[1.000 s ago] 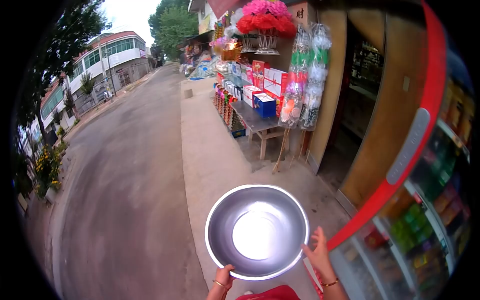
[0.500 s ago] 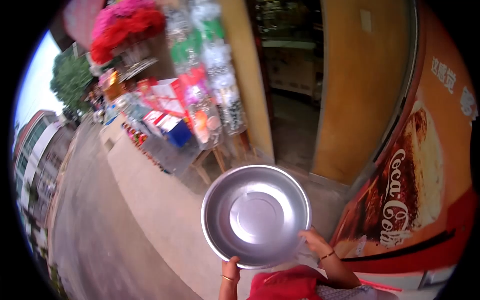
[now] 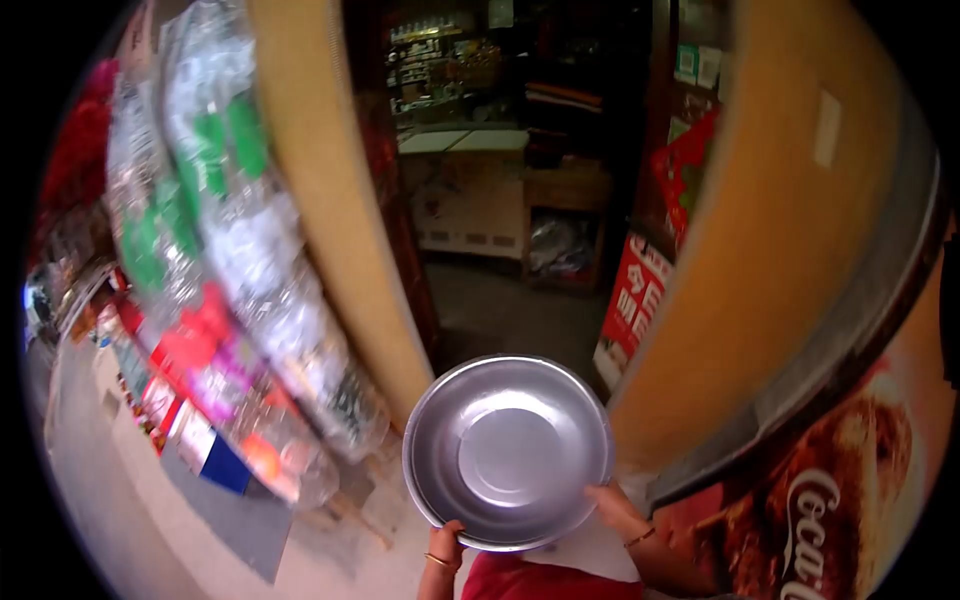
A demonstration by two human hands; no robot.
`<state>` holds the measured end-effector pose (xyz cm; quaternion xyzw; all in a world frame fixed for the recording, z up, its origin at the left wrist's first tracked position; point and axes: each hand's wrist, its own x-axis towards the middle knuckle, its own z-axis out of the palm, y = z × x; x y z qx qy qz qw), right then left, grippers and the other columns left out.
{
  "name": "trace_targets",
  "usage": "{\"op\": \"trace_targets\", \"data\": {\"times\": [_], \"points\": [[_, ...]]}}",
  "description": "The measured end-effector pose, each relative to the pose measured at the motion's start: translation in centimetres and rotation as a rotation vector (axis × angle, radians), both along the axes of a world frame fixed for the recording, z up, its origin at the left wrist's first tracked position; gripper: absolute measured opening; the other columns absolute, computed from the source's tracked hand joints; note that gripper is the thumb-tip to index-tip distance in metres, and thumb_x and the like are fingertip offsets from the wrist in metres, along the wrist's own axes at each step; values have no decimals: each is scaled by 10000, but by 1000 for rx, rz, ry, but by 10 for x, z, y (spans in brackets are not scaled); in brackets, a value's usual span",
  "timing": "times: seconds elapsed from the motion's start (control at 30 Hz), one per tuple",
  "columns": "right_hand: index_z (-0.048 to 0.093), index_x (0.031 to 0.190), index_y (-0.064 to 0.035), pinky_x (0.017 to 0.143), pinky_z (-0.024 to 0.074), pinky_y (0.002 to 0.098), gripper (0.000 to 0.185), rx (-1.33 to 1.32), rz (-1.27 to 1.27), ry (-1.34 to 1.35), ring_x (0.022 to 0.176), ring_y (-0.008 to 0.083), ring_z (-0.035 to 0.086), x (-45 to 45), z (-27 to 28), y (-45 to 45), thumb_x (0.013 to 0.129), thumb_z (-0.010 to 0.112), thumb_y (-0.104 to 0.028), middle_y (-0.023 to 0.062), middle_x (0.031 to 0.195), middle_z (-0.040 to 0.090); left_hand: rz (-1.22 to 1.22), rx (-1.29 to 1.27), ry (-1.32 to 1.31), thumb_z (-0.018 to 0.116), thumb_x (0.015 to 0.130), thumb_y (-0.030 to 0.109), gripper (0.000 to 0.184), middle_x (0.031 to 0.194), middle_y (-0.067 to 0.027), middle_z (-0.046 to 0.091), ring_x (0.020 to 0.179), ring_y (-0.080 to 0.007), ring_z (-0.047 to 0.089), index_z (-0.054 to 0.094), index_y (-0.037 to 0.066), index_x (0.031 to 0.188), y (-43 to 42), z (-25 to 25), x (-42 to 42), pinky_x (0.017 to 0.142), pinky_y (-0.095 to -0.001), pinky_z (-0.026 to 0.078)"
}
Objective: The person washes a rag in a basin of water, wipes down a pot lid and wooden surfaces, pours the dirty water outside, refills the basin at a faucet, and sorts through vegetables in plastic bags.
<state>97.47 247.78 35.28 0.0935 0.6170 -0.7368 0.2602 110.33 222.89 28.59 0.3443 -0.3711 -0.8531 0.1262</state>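
Observation:
A wide, shiny metal basin [image 3: 510, 455] is held out at the lower middle, its hollow facing up and nothing visible inside. My left hand [image 3: 446, 545] grips the rim at its lower left, thumb over the edge. On the lower right side my right hand [image 3: 615, 508] is closed on the rim, with part of its fingers hidden. Beyond the basin lies an open doorway [image 3: 500, 305] with a dark shop interior.
A pale counter [image 3: 465, 190] stands inside the doorway. Plastic-wrapped colourful bundles [image 3: 250, 240] hang at the left, above a table [image 3: 235, 520] with boxes. A yellowish door panel [image 3: 770, 200] and a Coca-Cola cabinet [image 3: 850, 490] stand at the right.
The view has swung right from the street to the doorway. My right hand, first open beside the basin, has closed on its rim. My left hand has kept its grip.

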Motion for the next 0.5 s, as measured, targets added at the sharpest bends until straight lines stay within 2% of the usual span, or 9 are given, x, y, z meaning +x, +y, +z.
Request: {"op": "trace_targets", "data": {"times": [0.07,0.1,0.17,0.2,0.23,0.33,0.37,0.43,0.5], "points": [[562,985,48,650,434,279,325,152,-177,18,737,173,541,-61,36,-34,681,562,-66,82,849,589,-188,-118,7,488,645,-5,263,730,-61,537,624,-184,546,522,-13,905,-42,-7,-87,508,-298,468],[562,985,48,650,434,279,325,167,-196,29,737,173,541,-102,39,-35,681,562,-66,82,849,589,-225,48,-18,496,644,2,261,735,-59,540,631,-181,548,525,-8,903,-54,-4,-134,506,-292,463],[550,1006,60,663,438,280,350,159,-216,44,773,188,551,-168,27,-46,680,565,-67,96,883,592,-256,-22,-14,504,646,8,271,736,-57,547,644,-182,552,532,-10,915,-74,22,-213,518,-289,463],[548,1006,68,700,440,293,352,266,-247,-43,803,202,556,-195,67,-59,682,565,-68,100,885,592,-266,-87,0,511,648,13,281,738,-54,554,657,-183,556,540,-13,927,-81,33,-254,531,-285,462],[535,1016,70,742,433,306,359,74,-284,59,821,213,551,-229,44,-60,681,563,-57,106,902,588,-272,-87,-4,511,648,13,281,738,-54,554,657,-183,556,540,-13,927,-88,37,-293,531,-285,462],[481,1058,74,777,424,317,399,-35,-483,108,877,212,542,-323,1,-77,674,542,-15,120,977,569,-355,-127,-19,547,655,33,252,790,-64,597,707,-168,565,586,-33,895,-111,44,-408,608,-288,463],[436,1116,69,794,416,317,464,-40,-425,21,912,207,533,-358,-26,-70,666,527,7,128,1037,549,-372,-185,-39,569,650,47,265,826,-75,606,725,-177,569,592,-44,897,-116,52,-445,634,-287,459],[435,1134,58,820,408,323,490,-165,-472,81,937,223,533,-425,-36,-82,652,516,20,115,1045,554,-459,-268,-131,583,651,86,301,813,-81,608,719,-198,594,580,-51,919,-132,23,-531,601,-292,478],[477,1120,27,885,374,336,498,-228,-514,191,1037,243,496,-495,-27,-98,623,499,22,76,1064,557,-440,-304,-66,590,650,67,315,854,-93,616,732,-207,596,584,-52,942,-145,7,-606,634,-303,479]]}}
